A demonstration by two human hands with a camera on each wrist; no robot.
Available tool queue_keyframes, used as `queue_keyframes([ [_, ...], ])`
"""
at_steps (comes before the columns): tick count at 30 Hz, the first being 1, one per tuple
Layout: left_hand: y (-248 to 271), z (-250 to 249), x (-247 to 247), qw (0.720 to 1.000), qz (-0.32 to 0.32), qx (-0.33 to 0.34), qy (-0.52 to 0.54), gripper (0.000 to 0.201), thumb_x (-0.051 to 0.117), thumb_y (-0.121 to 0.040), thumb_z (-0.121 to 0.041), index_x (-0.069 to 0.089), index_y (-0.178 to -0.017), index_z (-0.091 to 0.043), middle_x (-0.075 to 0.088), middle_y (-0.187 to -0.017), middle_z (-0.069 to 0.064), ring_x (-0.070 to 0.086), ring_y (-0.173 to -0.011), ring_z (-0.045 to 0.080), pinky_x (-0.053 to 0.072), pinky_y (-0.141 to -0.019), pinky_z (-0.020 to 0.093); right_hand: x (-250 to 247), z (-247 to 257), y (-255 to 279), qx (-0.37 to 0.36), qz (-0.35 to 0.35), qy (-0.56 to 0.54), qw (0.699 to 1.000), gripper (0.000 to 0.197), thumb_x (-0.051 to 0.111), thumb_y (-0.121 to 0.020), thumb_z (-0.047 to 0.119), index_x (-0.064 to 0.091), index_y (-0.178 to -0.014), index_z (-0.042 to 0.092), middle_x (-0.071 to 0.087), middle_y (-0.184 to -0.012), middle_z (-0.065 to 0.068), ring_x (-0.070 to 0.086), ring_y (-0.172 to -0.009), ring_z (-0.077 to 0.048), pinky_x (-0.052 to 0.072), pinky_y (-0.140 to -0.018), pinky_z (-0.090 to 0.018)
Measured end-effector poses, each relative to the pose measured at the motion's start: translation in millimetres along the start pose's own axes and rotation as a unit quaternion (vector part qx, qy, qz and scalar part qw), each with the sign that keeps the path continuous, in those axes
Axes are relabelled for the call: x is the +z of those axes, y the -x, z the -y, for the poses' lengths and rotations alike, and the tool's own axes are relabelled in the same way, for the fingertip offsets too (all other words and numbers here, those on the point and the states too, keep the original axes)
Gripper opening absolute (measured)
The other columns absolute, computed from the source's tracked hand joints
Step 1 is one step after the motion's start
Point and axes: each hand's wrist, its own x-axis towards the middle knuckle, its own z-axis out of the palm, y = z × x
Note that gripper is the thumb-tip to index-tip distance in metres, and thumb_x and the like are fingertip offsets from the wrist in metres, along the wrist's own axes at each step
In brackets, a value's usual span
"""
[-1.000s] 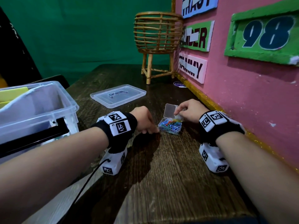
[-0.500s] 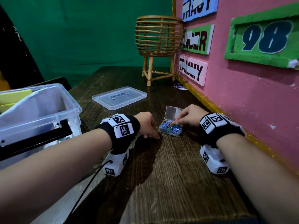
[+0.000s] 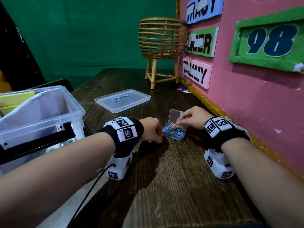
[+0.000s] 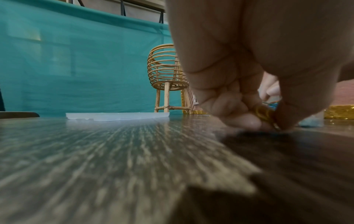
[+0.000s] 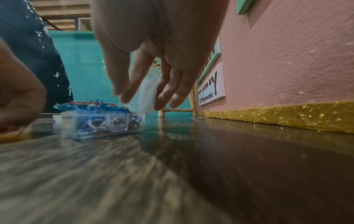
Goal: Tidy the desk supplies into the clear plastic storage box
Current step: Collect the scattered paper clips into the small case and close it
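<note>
A small clear case (image 3: pixel 174 133) full of coloured paper clips (image 5: pixel 95 106) sits on the wooden desk with its hinged lid (image 3: pixel 174 116) standing up. My right hand (image 3: pixel 189 120) is behind the case, thumb and forefinger pinching the lid's right edge. Just left of the case, my left hand (image 3: pixel 153 132) is curled down onto the desk. In the left wrist view it pinches yellow paper clips (image 4: pixel 265 116) against the wood. The clear plastic storage box (image 3: pixel 74 111) stands at the left, uncovered, with yellow and white paper inside.
The storage box's flat clear lid (image 3: pixel 122 100) lies on the desk behind the hands. A rattan basket on legs (image 3: pixel 162 46) stands at the far corner. A pink wall (image 3: pixel 246 104) with a gold glitter strip (image 5: pixel 277 116) closes off the right side.
My right hand dipped its fingers from the lid to the clips in the case, then came back up to the lid. The left hand stayed low beside the case.
</note>
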Motion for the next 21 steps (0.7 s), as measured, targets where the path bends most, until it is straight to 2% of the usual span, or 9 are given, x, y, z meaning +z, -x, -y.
queue_keyframes([
  [4,0,-5,-6,0.992,-0.112,0.047,0.032,0.014,0.066,-0.083,-0.021,0.069,-0.095,-0.014,0.060,-0.081,-0.007,0.055,-0.078,0.008,0.044,-0.070,0.019,1,0,-4,-0.014,-0.089,-0.022,0.996,0.013,0.066,-0.082,0.020,0.067,-0.072,0.028,0.065,-0.088,0.003,0.059,-0.090,-0.014,0.048,-0.081,-0.030],
  [6,-5,-9,-8,0.983,-0.161,0.075,0.050,0.013,0.067,-0.082,-0.019,0.069,-0.094,-0.013,0.061,-0.085,-0.005,0.055,-0.082,0.008,0.043,-0.074,0.018,1,-1,-6,-0.023,-0.120,-0.025,0.992,0.015,0.064,-0.084,0.019,0.062,-0.073,0.029,0.064,-0.087,0.002,0.058,-0.085,-0.015,0.048,-0.076,-0.029],
  [9,-15,-20,-9,0.979,-0.174,0.094,0.048,0.014,0.066,-0.083,-0.020,0.069,-0.095,-0.012,0.066,-0.092,0.002,0.055,-0.084,0.008,0.043,-0.075,0.019,0,0,-5,-0.020,-0.139,-0.013,0.990,0.004,0.060,-0.087,0.024,0.058,-0.084,0.023,0.058,-0.085,0.006,0.054,-0.082,-0.012,0.039,-0.064,-0.022],
  [11,-22,-24,-10,0.981,-0.163,0.100,0.033,0.016,0.066,-0.085,-0.021,0.069,-0.098,-0.012,0.068,-0.100,0.004,0.058,-0.088,0.011,0.041,-0.075,0.019,0,0,-5,-0.004,-0.142,-0.011,0.990,0.008,0.056,-0.090,0.028,0.057,-0.089,0.021,0.055,-0.082,0.008,0.051,-0.082,-0.011,0.037,-0.062,-0.021],
  [14,-29,-24,-11,0.980,-0.177,0.081,0.034,0.023,0.061,-0.089,-0.027,0.069,-0.105,-0.013,0.067,-0.106,0.005,0.060,-0.099,0.016,0.042,-0.079,0.022,-1,1,-6,0.009,-0.135,0.007,0.991,0.018,0.051,-0.093,0.030,0.062,-0.095,0.016,0.056,-0.091,0.003,0.050,-0.087,-0.013,0.036,-0.073,-0.023],
  [18,-33,-21,-9,0.954,-0.285,0.030,0.085,0.023,0.049,-0.095,-0.029,0.061,-0.105,-0.011,0.064,-0.107,0.008,0.059,-0.100,0.020,0.047,-0.083,0.030,-2,2,-4,0.009,-0.093,0.004,0.996,0.022,0.051,-0.092,0.035,0.062,-0.081,0.020,0.060,-0.088,0.001,0.054,-0.082,-0.014,0.036,-0.059,-0.023],
  [21,-34,-20,-8,0.952,-0.292,0.011,0.093,0.026,0.048,-0.095,-0.031,0.060,-0.105,-0.011,0.062,-0.108,0.009,0.059,-0.100,0.021,0.046,-0.082,0.030,-1,2,-4,0.010,-0.063,-0.009,0.998,0.023,0.057,-0.087,0.041,0.064,-0.076,0.023,0.063,-0.081,0.003,0.057,-0.077,-0.012,0.039,-0.060,-0.024],
])
